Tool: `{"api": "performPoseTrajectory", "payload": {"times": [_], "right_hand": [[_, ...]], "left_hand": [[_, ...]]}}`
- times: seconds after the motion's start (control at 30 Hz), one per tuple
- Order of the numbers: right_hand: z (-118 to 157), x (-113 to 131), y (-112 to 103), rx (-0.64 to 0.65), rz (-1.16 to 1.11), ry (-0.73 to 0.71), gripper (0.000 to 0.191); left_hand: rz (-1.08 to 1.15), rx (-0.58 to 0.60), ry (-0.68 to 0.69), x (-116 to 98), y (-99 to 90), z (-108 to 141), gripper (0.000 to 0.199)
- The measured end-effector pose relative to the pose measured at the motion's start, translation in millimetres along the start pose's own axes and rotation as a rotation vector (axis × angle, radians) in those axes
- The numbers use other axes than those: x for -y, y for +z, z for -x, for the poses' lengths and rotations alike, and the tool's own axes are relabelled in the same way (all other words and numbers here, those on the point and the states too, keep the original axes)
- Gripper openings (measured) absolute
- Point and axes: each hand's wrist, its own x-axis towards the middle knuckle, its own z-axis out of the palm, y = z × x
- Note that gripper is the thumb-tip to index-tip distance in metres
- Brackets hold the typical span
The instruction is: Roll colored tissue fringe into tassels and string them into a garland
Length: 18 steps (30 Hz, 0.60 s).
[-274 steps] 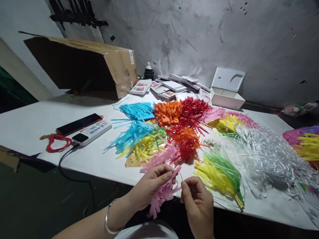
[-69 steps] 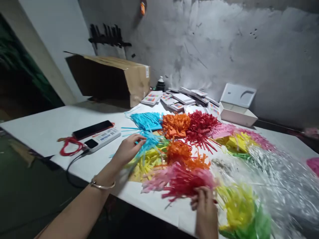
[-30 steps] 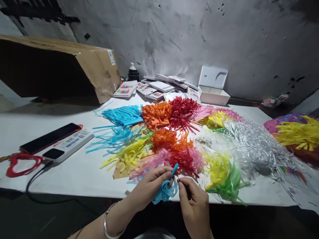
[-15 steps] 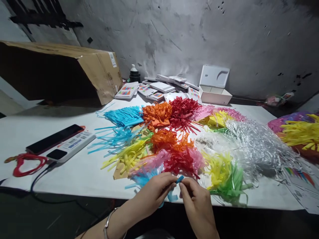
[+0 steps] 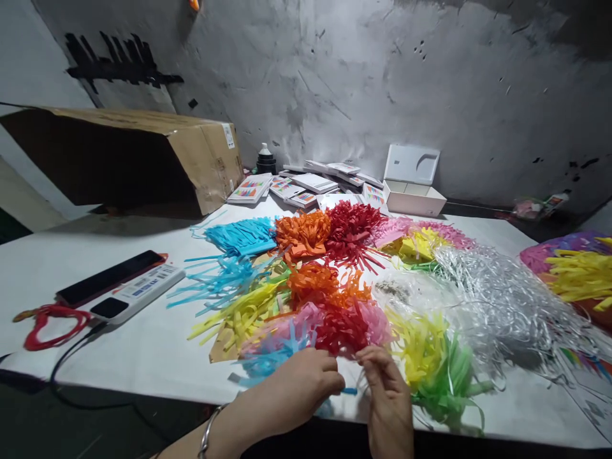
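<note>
My left hand point(image 5: 313, 386) is closed at the table's front edge, with the end of a blue paper strip point(image 5: 350, 391) sticking out past its fingers. Just right of it, my right hand point(image 5: 386, 395) has thumb and forefinger pinched together; whatever is between them is too small to make out. Beyond my hands lie a red tissue tassel point(image 5: 342, 326), a pale blue tassel point(image 5: 272, 357) and an orange one point(image 5: 313, 285). Yellow point(image 5: 421, 347) and green tassels point(image 5: 449, 382) spread to the right of my right hand.
Silver-white strings point(image 5: 502, 299) heap at the right. Flat printed boxes point(image 5: 315, 183) and an open white box point(image 5: 414, 197) stand at the back. A large cardboard box point(image 5: 210, 162), a phone point(image 5: 109, 277) and a power strip point(image 5: 143, 293) are on the left.
My hands have moved apart, the right one away from the blue strip, which stays at my left hand. The view has tilted up slightly.
</note>
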Motion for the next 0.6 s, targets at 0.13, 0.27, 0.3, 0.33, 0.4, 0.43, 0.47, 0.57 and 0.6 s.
{"api": "performPoseTrajectory", "payload": {"times": [0.13,0.27,0.3,0.33,0.4,0.43,0.47,0.57,0.6], "right_hand": [[-10.5,-2.1,-21.6,-0.112,-0.407,0.111,0.022],[-5.5,-3.9,-27.2,-0.101,-0.409,0.198,0.026],[-3.0,-4.7,-26.2,-0.092,-0.39,0.22,0.028],[-0.8,-5.6,-25.3,-0.076,-0.368,0.234,0.03],[2.1,-7.4,-24.9,-0.033,-0.319,0.235,0.033],[2.7,-8.2,-25.6,-0.018,-0.295,0.232,0.034],[2.7,-9.0,-26.6,-0.01,-0.266,0.23,0.035],[1.8,-9.5,-27.3,0.001,-0.177,0.23,0.036],[1.5,-8.5,-25.8,0.009,-0.155,0.223,0.035]], "left_hand": [[0.093,0.001,0.012,13.6,-24.7,-25.1,0.023],[-0.075,-0.299,-0.329,43.9,-54.2,-61.8,0.041],[-0.126,-0.33,-0.429,53.4,-58.5,-70.2,0.046],[-0.158,-0.338,-0.507,62.7,-61.5,-77.4,0.048],[-0.17,-0.346,-0.586,78.1,-64.8,-85.8,0.037],[-0.164,-0.371,-0.594,82.9,-66.1,-86.4,0.029],[-0.157,-0.408,-0.591,85.3,-67.6,-84.5,0.025],[-0.111,-0.59,-0.555,76.6,-73.3,-65.9,0.026],[-0.028,-0.675,-0.517,69.6,-74.8,-56.8,0.026]]}}
